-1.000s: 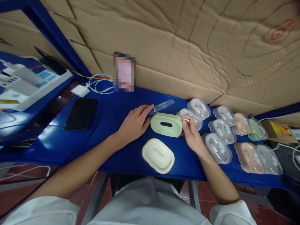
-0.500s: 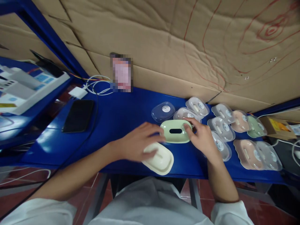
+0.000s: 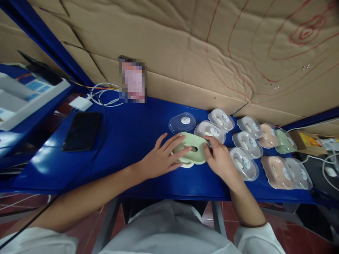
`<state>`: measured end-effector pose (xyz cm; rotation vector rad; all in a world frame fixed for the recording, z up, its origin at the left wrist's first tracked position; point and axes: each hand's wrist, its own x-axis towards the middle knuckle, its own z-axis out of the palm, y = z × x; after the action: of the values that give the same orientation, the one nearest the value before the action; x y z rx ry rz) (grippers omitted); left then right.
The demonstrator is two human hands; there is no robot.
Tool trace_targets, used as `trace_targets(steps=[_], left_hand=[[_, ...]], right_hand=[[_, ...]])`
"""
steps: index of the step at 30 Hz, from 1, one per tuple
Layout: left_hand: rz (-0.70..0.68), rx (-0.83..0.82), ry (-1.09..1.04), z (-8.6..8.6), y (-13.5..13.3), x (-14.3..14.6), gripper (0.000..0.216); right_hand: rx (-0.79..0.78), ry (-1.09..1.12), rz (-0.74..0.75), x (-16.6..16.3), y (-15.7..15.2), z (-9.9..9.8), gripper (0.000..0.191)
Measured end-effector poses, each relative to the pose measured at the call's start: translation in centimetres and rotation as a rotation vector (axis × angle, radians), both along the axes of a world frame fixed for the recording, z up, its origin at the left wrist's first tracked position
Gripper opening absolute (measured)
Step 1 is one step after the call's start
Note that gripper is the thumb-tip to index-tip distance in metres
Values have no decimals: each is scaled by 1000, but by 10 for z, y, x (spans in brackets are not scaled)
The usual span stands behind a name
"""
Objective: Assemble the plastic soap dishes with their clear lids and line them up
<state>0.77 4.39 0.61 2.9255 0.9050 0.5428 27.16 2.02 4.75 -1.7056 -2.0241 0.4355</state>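
Note:
A pale green oval tray with a dark slot point(image 3: 194, 150) lies on top of a cream oval base point(image 3: 186, 164), whose edge peeks out beneath it, on the blue shelf point(image 3: 127, 137). My left hand point(image 3: 162, 158) rests with fingers spread flat on the tray's left side. Gripping the tray's right edge is my right hand point(image 3: 218, 158), fingers curled. A clear lid with a round sticker point(image 3: 182, 122) lies just behind the tray.
Several clear-lidded soap boxes point(image 3: 243, 163) in pink, green and white line the shelf to the right. A black phone point(image 3: 81, 131), a white charger and cables point(image 3: 102, 95) sit at the left. Cardboard point(image 3: 212, 53) backs the shelf.
The left hand let go of the clear lid, which now lies behind. The cream base was slid toward the green tray, and the tray now sits on top of it under both hands.

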Motion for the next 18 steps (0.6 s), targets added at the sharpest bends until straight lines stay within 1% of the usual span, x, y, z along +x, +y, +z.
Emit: trace_targets(steps=[2, 6, 8, 10, 12, 13, 14, 18], left_hand=[[11, -35, 26, 3, 8, -5, 68], [-92, -177, 94, 5, 26, -19, 83], [-95, -200, 121, 3, 33, -25, 81], [-60, -205, 131, 1, 37, -29, 75], [-32, -222, 115, -1, 40, -31, 72], [-26, -231, 103, -2, 40, -31, 72], [-24, -239, 90, -2, 41, -32, 72], [-22, -250, 62, -2, 40, -32, 68]], right_hand=[[6, -13, 39, -8, 0, -5, 35], [42, -81, 62, -22, 1, -16, 42], [81, -165, 103, -25, -1, -18, 43], [124, -250, 263, -28, -3, -20, 48], [146, -307, 441, -30, -4, -23, 60], [147, -325, 495, -32, -4, -25, 63], [149, -339, 517, -33, -5, -28, 63], [184, -410, 513, -35, -4, -38, 52]])
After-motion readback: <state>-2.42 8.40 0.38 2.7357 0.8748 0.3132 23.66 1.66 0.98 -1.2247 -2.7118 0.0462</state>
